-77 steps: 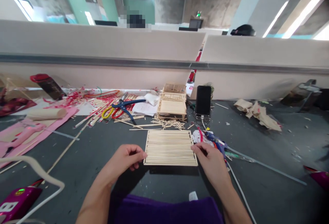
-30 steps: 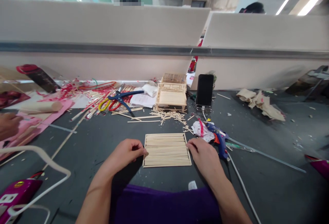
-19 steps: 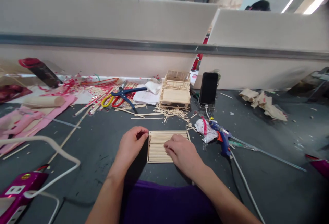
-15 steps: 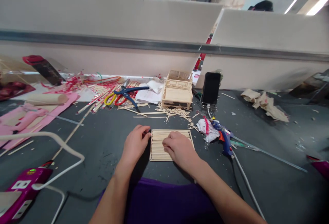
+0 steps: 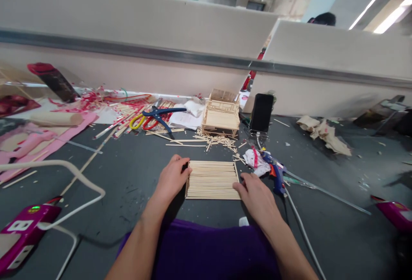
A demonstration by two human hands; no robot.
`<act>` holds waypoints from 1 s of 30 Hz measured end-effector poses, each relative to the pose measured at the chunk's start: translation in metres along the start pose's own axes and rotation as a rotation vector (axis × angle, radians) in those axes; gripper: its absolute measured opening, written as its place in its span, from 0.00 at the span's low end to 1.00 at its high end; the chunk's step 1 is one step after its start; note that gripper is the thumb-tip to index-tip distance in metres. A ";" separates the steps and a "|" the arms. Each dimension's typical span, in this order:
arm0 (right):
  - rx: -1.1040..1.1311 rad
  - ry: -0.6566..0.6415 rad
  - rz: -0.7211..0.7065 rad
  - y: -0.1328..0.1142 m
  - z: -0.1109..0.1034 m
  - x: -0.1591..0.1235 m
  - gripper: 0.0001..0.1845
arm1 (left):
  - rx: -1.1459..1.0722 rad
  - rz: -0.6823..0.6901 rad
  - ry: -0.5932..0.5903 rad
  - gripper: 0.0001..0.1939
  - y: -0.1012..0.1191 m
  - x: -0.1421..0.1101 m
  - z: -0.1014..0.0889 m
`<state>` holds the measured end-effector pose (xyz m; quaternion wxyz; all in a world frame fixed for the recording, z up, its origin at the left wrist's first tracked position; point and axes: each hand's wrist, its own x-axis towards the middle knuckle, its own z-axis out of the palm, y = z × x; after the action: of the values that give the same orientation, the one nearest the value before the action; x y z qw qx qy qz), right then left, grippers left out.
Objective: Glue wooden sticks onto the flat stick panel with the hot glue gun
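Note:
A rectangular panel of thin wooden sticks (image 5: pixel 212 180), laid side by side within a stick frame, lies on the dark table in front of me. My left hand (image 5: pixel 173 178) grips its left edge, thumb and fingers closed at the upper left corner. At the opposite end, my right hand (image 5: pixel 257 192) holds the right edge, its thumb over the stick ends and its fingers curled along the outer side. Behind the panel stands a small piece of model furniture made of sticks (image 5: pixel 221 117). Short stick offcuts (image 5: pixel 222 142) are scattered in front of that model.
A blue glue gun (image 5: pixel 279 177) lies right of the panel beside crumpled paper (image 5: pixel 256 162). A phone (image 5: pixel 262 112) stands behind it. Blue-handled pliers (image 5: pixel 162 112) rest on sticks at back left. A magenta power strip (image 5: pixel 28 233) and a white cable (image 5: pixel 80 181) occupy the left.
My right hand has moved from the middle of the stick panel to its right edge, uncovering the sticks. My left hand stays at the left edge. The view has shifted slightly.

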<state>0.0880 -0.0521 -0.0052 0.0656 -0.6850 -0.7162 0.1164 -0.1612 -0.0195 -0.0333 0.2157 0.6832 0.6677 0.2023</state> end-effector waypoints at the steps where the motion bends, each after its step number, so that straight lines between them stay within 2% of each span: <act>1: 0.044 -0.017 -0.003 0.003 0.005 -0.001 0.06 | -0.001 0.002 0.002 0.16 0.000 0.000 0.000; 7: 0.202 0.030 -0.039 0.011 0.023 0.005 0.05 | -0.058 0.030 0.000 0.15 -0.001 0.002 -0.002; 15: 0.252 0.047 -0.047 0.012 0.023 0.008 0.04 | -0.104 0.078 -0.016 0.14 -0.004 0.004 -0.002; 21: 0.395 0.047 -0.018 0.020 0.022 0.010 0.08 | -0.141 0.033 -0.012 0.17 -0.007 0.004 0.001; 25: 0.558 0.160 0.064 0.024 0.020 0.008 0.08 | -0.241 -0.055 0.054 0.24 -0.010 0.006 0.002; 28: 0.661 0.265 0.056 0.022 0.015 0.002 0.11 | -0.284 -0.087 0.183 0.16 -0.004 0.005 -0.004; 30: 0.706 0.306 0.003 0.017 0.010 -0.004 0.14 | -0.354 -0.073 0.244 0.11 0.009 0.001 -0.009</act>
<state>0.1021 -0.0561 -0.0189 0.4035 -0.6307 -0.6129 0.2525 -0.1590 -0.0186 -0.0208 0.2572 0.5804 0.6671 0.3898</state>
